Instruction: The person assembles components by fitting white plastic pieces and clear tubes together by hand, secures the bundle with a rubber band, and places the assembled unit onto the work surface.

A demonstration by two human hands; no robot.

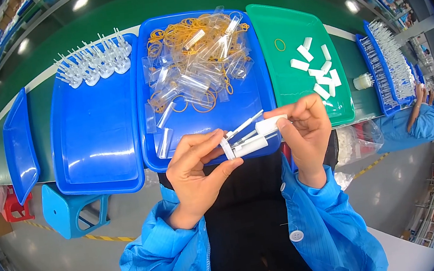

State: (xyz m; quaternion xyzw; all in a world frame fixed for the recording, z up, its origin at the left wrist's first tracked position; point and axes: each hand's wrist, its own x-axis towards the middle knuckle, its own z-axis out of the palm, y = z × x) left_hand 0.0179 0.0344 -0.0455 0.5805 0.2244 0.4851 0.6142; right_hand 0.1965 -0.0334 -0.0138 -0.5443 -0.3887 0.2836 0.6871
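Over the near edge of the middle blue tray, my left hand [191,168] pinches the rim of a round white base [227,148] between thumb and fingers. Several thin rods rise from this base, tilted to the right. One rod carries a white sleeve [251,147]. A second white sleeve [265,125] is between the thumb and fingers of my right hand [307,130], alongside the rods; whether a rod is inside it I cannot tell. Similar white sleeves [319,71] lie loose in the green tray [282,24] at the right.
The middle blue tray [220,116] holds yellow rubber bands [172,32] and clear plastic sleeves [194,81]. White pronged bases [105,62] stand in the left blue tray [98,150]. A blue stool [66,211] is below. A co-worker [415,119] sits at right beside racks of rods [389,60].
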